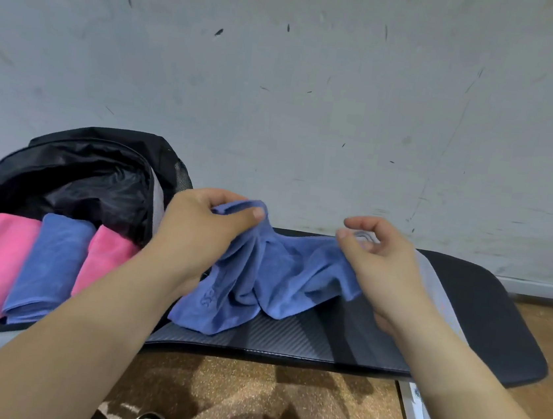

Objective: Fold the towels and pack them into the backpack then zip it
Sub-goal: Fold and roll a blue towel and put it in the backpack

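The left hand [196, 234] is pinching a bunched corner of the blue towel [270, 277], grip closed on the cloth, above the desk [496, 320]. The towel is stretching crumpled, left to right, toward the right hand [379, 259], whose fingers are curling at its other end. Whether that grip is holding anything, I cannot tell. The backpack [83, 166] is gaping open at the left.

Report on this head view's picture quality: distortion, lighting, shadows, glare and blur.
Head view: wide-angle distortion stretches the forearms toward the lower corners; soft, even light, with faint shadows on the speckled brown floor; a sheen on the lining of the black backpack; slight motion blur at the fingertips of the right hand, while the left hand and crumpled blue towel look fairly sharp.
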A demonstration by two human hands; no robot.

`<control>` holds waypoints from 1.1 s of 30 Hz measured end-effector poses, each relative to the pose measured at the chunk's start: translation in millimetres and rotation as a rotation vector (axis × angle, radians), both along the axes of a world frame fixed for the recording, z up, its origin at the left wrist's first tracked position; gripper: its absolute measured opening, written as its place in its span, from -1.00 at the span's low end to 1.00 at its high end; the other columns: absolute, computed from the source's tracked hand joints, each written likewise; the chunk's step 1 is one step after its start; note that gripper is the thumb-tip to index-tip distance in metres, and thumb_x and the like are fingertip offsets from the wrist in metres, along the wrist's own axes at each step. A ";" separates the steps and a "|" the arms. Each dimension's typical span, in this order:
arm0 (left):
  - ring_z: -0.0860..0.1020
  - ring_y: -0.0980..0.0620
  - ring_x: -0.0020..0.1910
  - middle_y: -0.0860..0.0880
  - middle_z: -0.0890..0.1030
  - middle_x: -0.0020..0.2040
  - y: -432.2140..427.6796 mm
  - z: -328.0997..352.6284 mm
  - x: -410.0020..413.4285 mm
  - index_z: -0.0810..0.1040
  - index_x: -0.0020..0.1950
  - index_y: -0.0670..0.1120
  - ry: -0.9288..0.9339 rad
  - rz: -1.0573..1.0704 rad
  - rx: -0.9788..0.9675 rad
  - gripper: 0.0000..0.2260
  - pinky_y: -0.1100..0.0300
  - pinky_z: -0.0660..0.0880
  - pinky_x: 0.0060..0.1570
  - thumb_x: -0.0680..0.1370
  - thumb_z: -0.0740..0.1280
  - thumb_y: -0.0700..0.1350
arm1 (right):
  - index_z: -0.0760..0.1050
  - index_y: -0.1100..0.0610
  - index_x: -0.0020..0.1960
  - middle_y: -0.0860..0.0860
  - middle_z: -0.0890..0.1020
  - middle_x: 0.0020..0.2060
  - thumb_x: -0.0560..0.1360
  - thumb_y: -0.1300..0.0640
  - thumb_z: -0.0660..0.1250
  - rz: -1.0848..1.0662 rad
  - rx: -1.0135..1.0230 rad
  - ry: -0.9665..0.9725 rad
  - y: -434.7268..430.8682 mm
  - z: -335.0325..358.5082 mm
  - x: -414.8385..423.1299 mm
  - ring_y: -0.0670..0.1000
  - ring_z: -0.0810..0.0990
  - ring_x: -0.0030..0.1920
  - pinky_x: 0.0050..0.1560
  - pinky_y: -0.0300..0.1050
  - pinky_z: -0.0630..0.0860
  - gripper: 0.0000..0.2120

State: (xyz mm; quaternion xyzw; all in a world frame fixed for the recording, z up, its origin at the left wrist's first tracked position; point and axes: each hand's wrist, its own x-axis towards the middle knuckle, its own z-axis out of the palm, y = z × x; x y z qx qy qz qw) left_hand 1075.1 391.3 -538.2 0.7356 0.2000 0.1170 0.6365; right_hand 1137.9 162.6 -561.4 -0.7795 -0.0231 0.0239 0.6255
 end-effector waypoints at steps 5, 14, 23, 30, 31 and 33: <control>0.71 0.17 -0.16 0.00 0.78 -0.15 -43.4 -12.1 -3.2 0.78 -0.02 -0.04 0.009 -0.167 -0.006 -0.88 0.31 0.62 -0.17 0.61 0.45 -0.19 | 0.68 0.06 -0.04 0.27 0.64 -0.29 0.54 0.17 0.51 0.260 0.088 0.026 19.0 17.0 -25.5 0.06 0.58 -0.28 -0.33 -0.14 0.57 -0.97; 0.76 -0.18 0.02 -0.12 0.79 -0.08 -33.6 -9.4 -1.0 0.75 0.04 -0.07 0.035 -0.148 -0.126 -0.90 -0.24 0.63 0.20 0.62 0.44 -0.19 | 0.69 0.18 0.03 0.10 0.77 -0.18 0.54 0.44 0.41 0.373 0.098 0.069 3.7 16.0 -16.2 -0.02 0.73 -0.20 -0.07 -0.20 0.66 -0.79; 0.73 0.01 0.12 -0.03 0.78 0.03 -41.0 -4.6 -9.8 0.76 0.11 0.01 -0.004 -0.324 -0.038 -0.78 -0.01 0.60 0.25 0.71 0.29 -0.10 | 0.63 0.02 -0.19 0.07 0.67 -0.21 0.56 0.10 0.49 0.281 -0.052 -0.255 10.6 15.4 -17.4 -0.08 0.61 -0.23 -0.16 -0.22 0.53 -0.85; 0.70 0.04 0.21 -0.02 0.78 0.09 -45.0 -3.5 -15.5 0.75 0.16 -0.01 -0.037 -0.403 -0.063 -0.73 -0.04 0.52 0.39 0.74 0.24 -0.14 | 0.65 0.15 -0.20 0.30 0.63 -0.25 0.54 0.10 0.51 0.299 0.079 -0.134 12.3 14.0 -18.0 0.01 0.53 -0.27 -0.19 -0.06 0.49 -0.82; 0.70 0.05 0.21 -0.02 0.78 0.09 -45.0 -2.6 -16.3 0.75 0.17 -0.01 -0.040 -0.410 -0.069 -0.73 -0.03 0.52 0.39 0.74 0.24 -0.15 | 0.64 0.15 -0.20 0.28 0.61 -0.29 0.54 0.09 0.51 0.297 0.101 -0.116 12.5 13.9 -18.6 0.02 0.53 -0.26 -0.18 -0.05 0.48 -0.81; 0.69 0.06 0.22 -0.01 0.77 0.10 -45.2 -2.5 -16.3 0.74 0.20 -0.01 -0.042 -0.411 -0.080 -0.74 -0.01 0.52 0.38 0.74 0.25 -0.14 | 0.62 0.14 -0.21 0.16 0.60 -0.32 0.55 0.09 0.50 0.288 0.138 -0.077 14.3 12.7 -19.4 0.02 0.53 -0.26 -0.18 -0.06 0.49 -0.80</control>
